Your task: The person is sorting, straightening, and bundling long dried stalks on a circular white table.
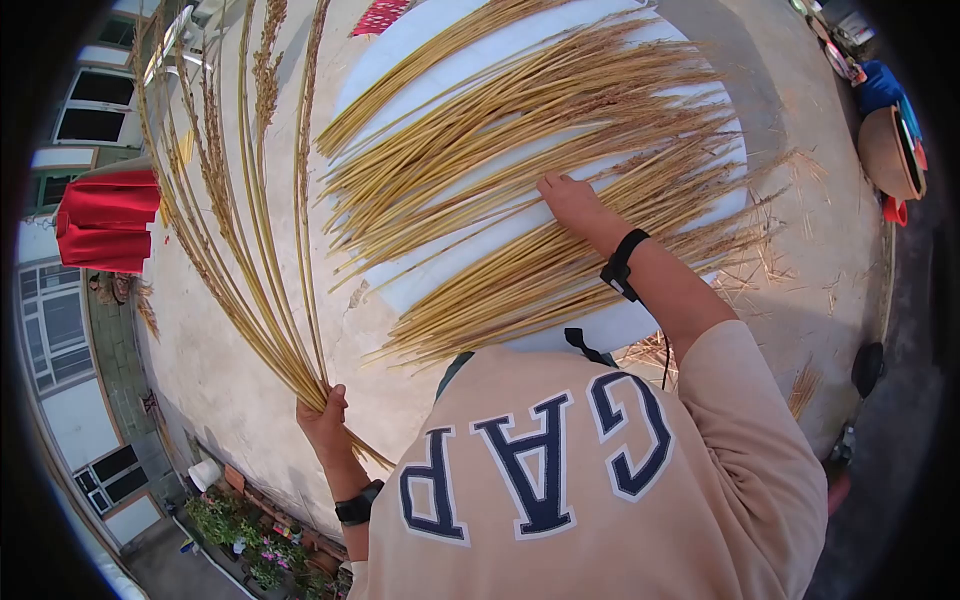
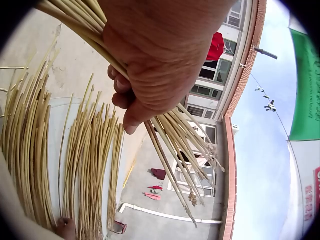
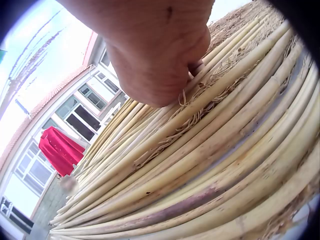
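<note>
My left hand [image 1: 325, 425] grips a loose bunch of long yellow sorghum stalks [image 1: 262, 325] near their lower ends. Brown feathery heads spread out at the bunch's far end. In the left wrist view the fingers and thumb [image 2: 131, 120] wrap around it. My right hand [image 1: 578, 208] is low over the round white table [image 1: 400, 40], its fingers curled and pinching at a thin stalk between two piles. Several piles of cut stalks [image 1: 440, 150] lie side by side there, heads to the right. Close up, the right hand [image 3: 155, 55] hides most of its fingertips.
Straw scraps [image 1: 765, 265] litter the concrete ground right of the table. A red cloth [image 1: 108, 215] hangs at the left, before a building with windows. Potted flowers [image 1: 265, 550] stand at lower left. A large brown bowl [image 1: 885, 150] is at the far right.
</note>
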`<act>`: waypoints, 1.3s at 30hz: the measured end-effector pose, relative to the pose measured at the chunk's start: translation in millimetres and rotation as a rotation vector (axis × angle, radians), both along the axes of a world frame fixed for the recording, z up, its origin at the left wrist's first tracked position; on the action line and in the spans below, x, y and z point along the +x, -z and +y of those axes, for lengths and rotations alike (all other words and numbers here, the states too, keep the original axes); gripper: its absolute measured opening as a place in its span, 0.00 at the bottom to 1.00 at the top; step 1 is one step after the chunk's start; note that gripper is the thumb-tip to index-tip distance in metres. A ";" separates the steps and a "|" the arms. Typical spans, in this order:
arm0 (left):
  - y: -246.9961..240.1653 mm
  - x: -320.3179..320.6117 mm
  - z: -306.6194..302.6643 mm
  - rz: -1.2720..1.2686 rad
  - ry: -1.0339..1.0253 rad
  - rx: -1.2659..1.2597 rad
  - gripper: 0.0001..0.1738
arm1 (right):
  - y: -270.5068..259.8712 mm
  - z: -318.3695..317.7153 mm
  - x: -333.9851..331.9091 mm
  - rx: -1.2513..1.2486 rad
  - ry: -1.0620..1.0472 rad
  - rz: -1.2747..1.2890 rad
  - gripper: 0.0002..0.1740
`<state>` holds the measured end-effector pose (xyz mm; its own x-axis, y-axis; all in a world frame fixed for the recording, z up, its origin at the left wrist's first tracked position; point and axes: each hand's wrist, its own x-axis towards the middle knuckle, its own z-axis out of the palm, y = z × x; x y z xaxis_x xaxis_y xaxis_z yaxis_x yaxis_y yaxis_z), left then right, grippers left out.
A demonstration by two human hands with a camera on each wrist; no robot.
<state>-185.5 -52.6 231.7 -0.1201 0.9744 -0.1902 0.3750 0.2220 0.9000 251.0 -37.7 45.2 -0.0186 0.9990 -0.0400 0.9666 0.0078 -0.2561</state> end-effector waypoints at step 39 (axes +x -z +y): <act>63.1 10.2 112.8 0.547 0.781 0.026 0.10 | -92.5 20.7 -144.4 0.286 -0.181 -0.040 0.06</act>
<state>-175.4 60.2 168.6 0.5005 0.8201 -0.2774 0.7793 -0.2873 0.5569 106.6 -17.1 137.7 -0.2004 0.9506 0.2369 0.9523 0.2458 -0.1810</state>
